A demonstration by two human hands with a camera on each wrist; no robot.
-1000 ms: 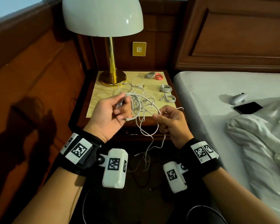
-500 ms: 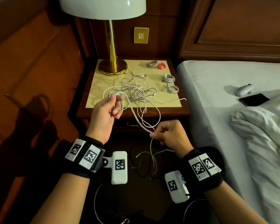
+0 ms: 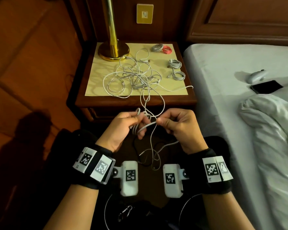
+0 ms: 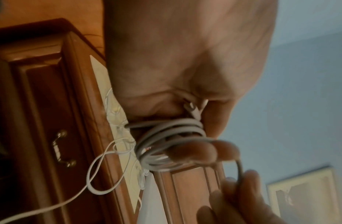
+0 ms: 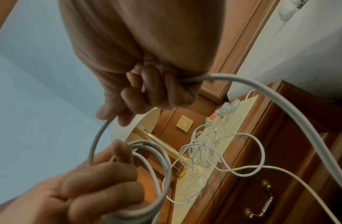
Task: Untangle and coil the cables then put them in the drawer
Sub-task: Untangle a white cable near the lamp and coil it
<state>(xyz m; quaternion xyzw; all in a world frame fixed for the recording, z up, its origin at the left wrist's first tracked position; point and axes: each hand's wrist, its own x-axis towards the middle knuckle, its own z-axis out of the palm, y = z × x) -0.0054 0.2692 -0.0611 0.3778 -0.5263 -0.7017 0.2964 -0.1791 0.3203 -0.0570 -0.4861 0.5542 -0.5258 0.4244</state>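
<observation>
Left hand (image 3: 123,126) grips a small coil (image 4: 166,145) of pale grey-white cable wound in several loops round its fingers; right hand (image 3: 179,127) pinches the same cable's free run just beside it, in front of the nightstand (image 3: 135,103). On the mat: one loose tangle (image 3: 133,77) mid-front, four finished coils (image 3: 175,63) at the back-right corner, three grey, one red.

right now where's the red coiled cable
In the head view the red coiled cable lies at the nightstand's far right corner, touching a grey coil, right of the lamp base.

Lamp (image 3: 113,30) shade cut off (top edge); tangle (image 3: 136,77) strands indistinguishable.
</observation>
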